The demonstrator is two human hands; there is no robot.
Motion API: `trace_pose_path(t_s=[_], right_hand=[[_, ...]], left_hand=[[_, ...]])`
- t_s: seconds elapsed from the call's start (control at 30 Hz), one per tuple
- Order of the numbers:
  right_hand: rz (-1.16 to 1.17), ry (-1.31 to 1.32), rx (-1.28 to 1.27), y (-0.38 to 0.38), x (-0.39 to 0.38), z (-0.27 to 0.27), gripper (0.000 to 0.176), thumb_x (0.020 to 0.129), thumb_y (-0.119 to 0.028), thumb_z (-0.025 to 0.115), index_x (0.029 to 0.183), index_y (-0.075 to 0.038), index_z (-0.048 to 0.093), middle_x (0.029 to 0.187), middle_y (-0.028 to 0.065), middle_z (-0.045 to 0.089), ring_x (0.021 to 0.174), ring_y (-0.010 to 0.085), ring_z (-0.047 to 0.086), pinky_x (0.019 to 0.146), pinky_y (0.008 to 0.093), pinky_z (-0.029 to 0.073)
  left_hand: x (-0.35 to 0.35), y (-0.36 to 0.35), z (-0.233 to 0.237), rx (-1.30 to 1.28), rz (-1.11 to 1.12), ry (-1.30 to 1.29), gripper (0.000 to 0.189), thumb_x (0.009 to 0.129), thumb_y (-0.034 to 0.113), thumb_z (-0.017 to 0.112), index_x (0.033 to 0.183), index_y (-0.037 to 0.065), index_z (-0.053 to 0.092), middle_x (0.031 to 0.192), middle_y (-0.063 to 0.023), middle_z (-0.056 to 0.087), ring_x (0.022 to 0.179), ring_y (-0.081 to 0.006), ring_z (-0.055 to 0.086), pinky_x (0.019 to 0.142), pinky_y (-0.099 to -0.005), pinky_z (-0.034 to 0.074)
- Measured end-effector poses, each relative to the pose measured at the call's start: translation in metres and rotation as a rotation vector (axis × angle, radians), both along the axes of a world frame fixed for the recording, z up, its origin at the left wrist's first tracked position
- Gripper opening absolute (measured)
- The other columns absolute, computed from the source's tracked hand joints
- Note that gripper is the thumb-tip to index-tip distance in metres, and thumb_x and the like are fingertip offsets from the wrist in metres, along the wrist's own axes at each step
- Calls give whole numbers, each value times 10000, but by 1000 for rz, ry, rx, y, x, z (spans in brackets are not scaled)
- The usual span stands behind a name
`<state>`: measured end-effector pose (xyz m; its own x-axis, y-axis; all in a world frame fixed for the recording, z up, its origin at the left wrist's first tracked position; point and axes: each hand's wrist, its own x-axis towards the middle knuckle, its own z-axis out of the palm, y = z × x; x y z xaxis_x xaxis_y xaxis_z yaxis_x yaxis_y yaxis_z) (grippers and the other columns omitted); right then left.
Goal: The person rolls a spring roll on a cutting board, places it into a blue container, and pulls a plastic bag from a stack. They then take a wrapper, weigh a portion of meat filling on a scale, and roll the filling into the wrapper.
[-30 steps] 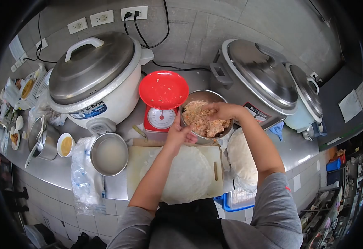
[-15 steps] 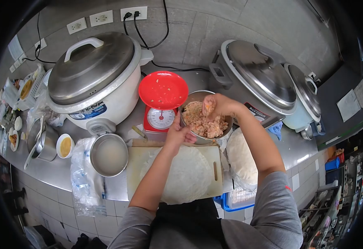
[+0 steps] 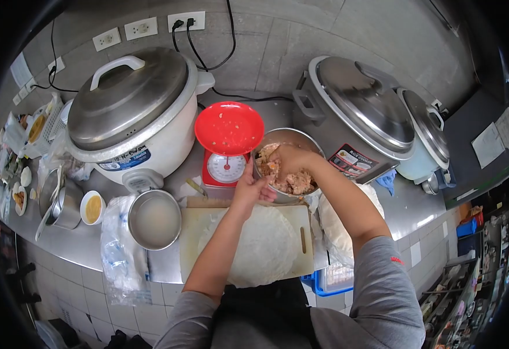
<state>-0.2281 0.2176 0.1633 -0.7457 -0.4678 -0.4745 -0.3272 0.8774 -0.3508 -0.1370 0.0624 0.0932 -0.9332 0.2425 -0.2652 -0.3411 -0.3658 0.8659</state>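
Observation:
A steel bowl (image 3: 296,136) holds a pinkish minced mixture (image 3: 297,182) with orange bits. My right hand (image 3: 286,161) reaches down into it, its fingers hidden in the mixture. At the bowl's near left rim, my left hand (image 3: 254,188) rests against the outside, fingers partly spread. Just left of the bowl stands a kitchen scale with a red pan (image 3: 229,128) carrying a few crumbs. Round white wrapper sheets (image 3: 260,247) lie on a cutting board (image 3: 305,264) below my hands.
Large cookers stand at the back left (image 3: 129,99) and back right (image 3: 359,104). A pot of cloudy liquid (image 3: 155,220), a plastic bag (image 3: 123,250) and a small bowl of yellow liquid (image 3: 93,208) are on the left. Wrapped white sheets (image 3: 339,224) lie right of the board.
My right hand has gone down from above the bowl into the mixture, moving slightly left. My left hand has stayed at the rim.

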Motion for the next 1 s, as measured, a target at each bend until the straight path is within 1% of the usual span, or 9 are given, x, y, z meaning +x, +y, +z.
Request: trace_pose_path(t_s=[0.1,0.23,0.33,0.43,0.53,0.67,0.77,0.87,1.0], right_hand=[[-70,-9,-27,4,-17,10,618,585,-160,856,1155,-47,643,1039,161,682,940,260,651,805,345,504],[0,229,123,16,-28,6,498,612,-158,834,1055,-50,633,1001,157,664,974,313,627,831,385,493],[0,366,308,16,-31,2,467,631,-169,819,1036,-53,615,982,166,651,985,320,620,840,392,491],[6,378,104,6,-35,-15,485,660,-184,801,1096,-73,621,1035,168,653,1013,307,612,856,384,485],[28,34,-5,-13,-36,-17,451,670,-220,796,1075,-71,664,1085,144,663,1044,289,615,879,397,492],[79,-52,18,-26,-43,-30,501,640,-263,798,1090,-83,670,1096,130,665,1057,268,610,900,368,477],[58,-390,-67,-26,-53,-37,474,635,-175,787,1072,-56,649,974,98,667,908,217,616,818,316,470],[228,-514,-78,-24,-51,-43,451,611,-186,785,1015,-43,645,898,57,651,842,171,593,740,303,463],[393,-452,-27,-15,-34,-12,470,599,-167,782,1026,-40,631,855,61,651,826,180,593,713,323,459]], left_hand=[[-1,-2,1,5,-17,9,814,924,87,563,1525,219,30,844,-135,655,616,-210,667,534,-311,558],[1,-2,-1,10,-23,14,816,924,90,561,1525,217,23,839,-132,657,613,-210,666,534,-318,559],[0,-2,2,-5,-24,13,820,924,95,564,1524,218,19,842,-128,658,613,-208,666,535,-318,559],[0,-2,2,-5,-32,11,820,922,97,567,1524,220,24,844,-125,658,614,-206,667,535,-317,559],[-1,-3,-1,15,-33,15,811,920,98,572,1522,221,43,850,-121,658,617,-205,669,534,-312,559],[-1,-3,0,53,-26,25,799,916,103,581,1519,214,68,872,-115,659,625,-205,673,534,-304,559],[0,-3,-2,76,-18,14,810,903,133,611,1520,228,96,894,-94,664,618,-187,664,546,-298,552],[1,-3,-1,70,-17,1,828,896,158,632,1524,233,97,905,-84,665,615,-178,660,553,-293,546],[1,-5,-1,65,-22,1,843,896,173,639,1526,231,83,899,-83,665,614,-180,661,559,-292,542]])
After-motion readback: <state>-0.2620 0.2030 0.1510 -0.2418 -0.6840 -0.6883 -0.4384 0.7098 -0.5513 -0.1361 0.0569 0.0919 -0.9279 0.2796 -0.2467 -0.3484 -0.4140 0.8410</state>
